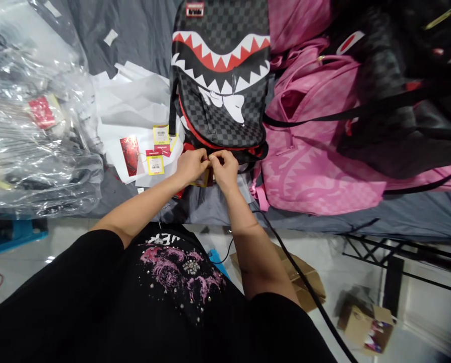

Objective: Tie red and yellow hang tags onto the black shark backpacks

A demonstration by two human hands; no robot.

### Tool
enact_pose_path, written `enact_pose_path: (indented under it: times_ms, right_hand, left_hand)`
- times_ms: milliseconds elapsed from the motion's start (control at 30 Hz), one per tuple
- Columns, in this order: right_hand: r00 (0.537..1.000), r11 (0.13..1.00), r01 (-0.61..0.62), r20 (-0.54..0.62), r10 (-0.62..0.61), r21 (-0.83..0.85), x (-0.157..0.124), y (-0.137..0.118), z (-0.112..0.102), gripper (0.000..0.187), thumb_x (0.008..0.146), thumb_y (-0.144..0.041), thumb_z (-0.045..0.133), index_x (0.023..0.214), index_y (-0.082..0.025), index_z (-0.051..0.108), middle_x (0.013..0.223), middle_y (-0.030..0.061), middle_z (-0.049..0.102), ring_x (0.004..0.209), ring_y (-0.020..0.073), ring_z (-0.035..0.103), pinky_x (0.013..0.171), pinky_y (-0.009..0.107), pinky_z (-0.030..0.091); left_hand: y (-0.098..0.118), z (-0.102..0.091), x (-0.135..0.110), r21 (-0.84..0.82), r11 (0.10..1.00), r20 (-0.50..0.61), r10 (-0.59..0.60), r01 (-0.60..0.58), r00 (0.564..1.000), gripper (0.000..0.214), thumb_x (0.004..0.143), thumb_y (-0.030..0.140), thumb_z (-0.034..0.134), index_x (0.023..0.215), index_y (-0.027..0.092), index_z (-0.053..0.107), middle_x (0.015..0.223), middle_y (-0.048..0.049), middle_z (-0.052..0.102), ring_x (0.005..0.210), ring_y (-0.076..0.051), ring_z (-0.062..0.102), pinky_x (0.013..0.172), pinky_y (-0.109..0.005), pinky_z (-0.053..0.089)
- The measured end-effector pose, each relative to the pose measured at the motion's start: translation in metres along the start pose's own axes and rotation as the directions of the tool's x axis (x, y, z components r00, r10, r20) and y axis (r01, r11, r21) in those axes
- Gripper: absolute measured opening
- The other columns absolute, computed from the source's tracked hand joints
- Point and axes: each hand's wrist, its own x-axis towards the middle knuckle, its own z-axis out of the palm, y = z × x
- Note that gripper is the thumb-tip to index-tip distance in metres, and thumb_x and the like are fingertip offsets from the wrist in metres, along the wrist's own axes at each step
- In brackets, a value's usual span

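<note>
A grey checkered backpack [221,75] with a red and white shark mouth lies on the grey-covered table [399,217]. My left hand [190,165] and my right hand [224,169] meet at its near bottom edge. Both are closed in a pinch on something small at the red trim, and a tag [203,179] hangs just under them. What the fingertips grip is too small to make out.
Loose yellow and red tags [155,151] lie on white paper [134,108] left of the backpack. Clear plastic bags [28,121] are piled at far left. Pink backpacks [316,151] and dark ones lie to the right. Cardboard boxes [363,322] and a black cable sit on the floor.
</note>
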Motion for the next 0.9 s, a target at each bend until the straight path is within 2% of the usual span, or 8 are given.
enact_pose_path:
  times_ms: [167,300,433,567,667,733,900]
  right_hand:
    - [1.0,0.999,-0.013,0.013,0.013,0.03,0.0,0.003,-0.002,0.01,0.077,-0.028,0.06,0.071,-0.02,0.062,0.078,0.0017,0.064,0.079,0.0183,0.059,0.078,0.031,0.047]
    - [0.999,0.998,-0.039,0.019,0.038,0.05,-0.002,0.004,-0.002,0.009,0.076,-0.027,0.06,0.071,-0.019,0.062,0.078,0.0018,0.064,0.079,0.0182,0.059,0.079,0.032,0.047]
    - [0.998,0.998,-0.052,0.022,0.051,0.047,-0.003,0.005,0.0,0.011,0.077,-0.028,0.06,0.072,-0.019,0.062,0.079,0.0016,0.064,0.079,0.0178,0.059,0.079,0.032,0.048]
    - [0.998,0.997,-0.06,-0.006,0.06,0.043,-0.003,0.005,-0.001,0.015,0.075,-0.032,0.058,0.072,-0.018,0.063,0.077,0.003,0.065,0.078,0.0188,0.059,0.078,0.033,0.048]
    - [0.999,0.997,-0.053,-0.006,0.054,0.054,-0.004,0.008,-0.004,0.023,0.073,-0.039,0.059,0.072,-0.017,0.065,0.077,0.0053,0.066,0.077,0.0203,0.06,0.079,0.035,0.048]
    - [0.998,0.996,-0.062,0.006,0.062,0.058,-0.004,0.012,-0.004,0.027,0.072,-0.043,0.06,0.074,-0.017,0.066,0.078,0.006,0.068,0.077,0.0209,0.061,0.078,0.036,0.048]
    - [0.985,0.983,-0.171,0.003,0.171,0.072,-0.005,0.02,-0.004,0.036,0.066,-0.051,0.065,0.076,-0.017,0.068,0.077,0.0059,0.068,0.073,0.021,0.06,0.075,0.036,0.048]
  left_hand:
    - [-0.002,-0.007,0.003,-0.217,0.976,0.142,0.065,-0.033,0.988,0.011,0.084,0.02,0.061,0.085,0.015,0.071,0.083,-0.0026,0.073,0.077,-0.015,0.064,0.068,-0.024,0.043]
    - [-0.002,-0.007,0.001,-0.15,0.989,0.075,0.018,-0.007,0.997,0.011,0.081,0.021,0.065,0.089,0.014,0.068,0.084,-0.0035,0.071,0.079,-0.017,0.064,0.068,-0.025,0.043]
    - [0.003,-0.006,-0.002,-0.083,0.995,0.132,0.069,-0.058,0.989,0.017,0.088,0.019,0.054,0.094,0.017,0.069,0.092,-0.0052,0.074,0.088,-0.019,0.067,0.074,-0.027,0.045]
    - [0.011,-0.007,-0.006,0.059,0.998,0.085,-0.037,0.032,0.996,0.018,0.09,0.026,0.054,0.098,0.017,0.068,0.095,-0.0076,0.074,0.093,-0.023,0.069,0.079,-0.03,0.048]
    - [0.015,-0.006,-0.009,0.055,0.998,0.113,-0.029,0.023,0.993,0.024,0.093,0.027,0.049,0.108,0.02,0.066,0.103,-0.0068,0.074,0.099,-0.022,0.069,0.081,-0.029,0.05]
    - [0.016,-0.005,-0.011,0.054,0.998,0.123,-0.025,0.019,0.992,0.023,0.094,0.03,0.048,0.105,0.022,0.067,0.1,-0.0059,0.074,0.098,-0.022,0.07,0.079,-0.029,0.05]
    - [0.016,-0.007,-0.015,0.066,0.996,0.088,-0.063,0.057,0.994,0.026,0.094,0.032,0.046,0.108,0.02,0.064,0.098,-0.0082,0.074,0.094,-0.025,0.071,0.075,-0.031,0.052]
